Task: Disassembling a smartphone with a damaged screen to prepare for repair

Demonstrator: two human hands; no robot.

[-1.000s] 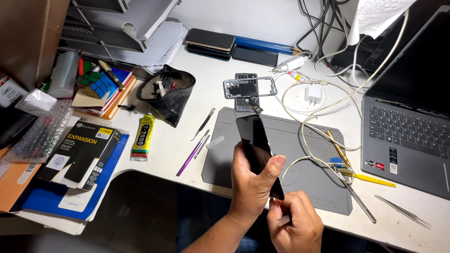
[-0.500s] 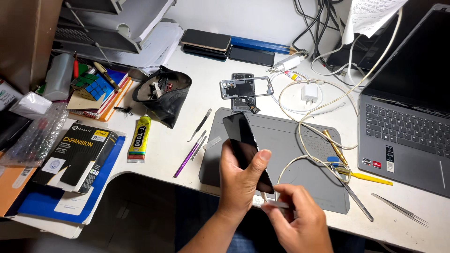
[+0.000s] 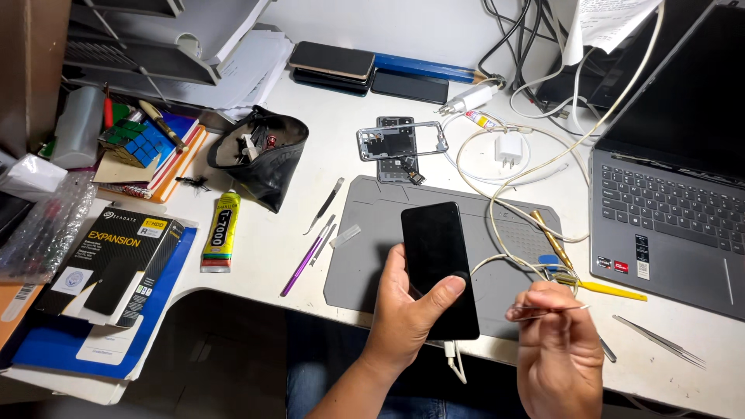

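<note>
My left hand [image 3: 403,310] grips a black smartphone [image 3: 437,260], dark screen up, thumb across its lower part, above the grey work mat [image 3: 365,256]. A white cable hangs from the phone's lower end. To the right, my right hand [image 3: 555,341] pinches thin metal tweezers [image 3: 547,310] held level, their tips pointing left toward the phone and apart from it. A dismantled phone frame [image 3: 400,143] lies beyond the mat.
An open laptop [image 3: 667,202] stands at right, with white cables and a charger [image 3: 508,147] beside it. A black pouch [image 3: 260,155], glue tube [image 3: 221,229], purple tool [image 3: 304,264], boxes and books lie at left. More tweezers [image 3: 660,341] rest near the front edge.
My right hand has drawn away from the phone's lower end to the right and now holds the tweezers up level. The phone sits more upright in my left hand.
</note>
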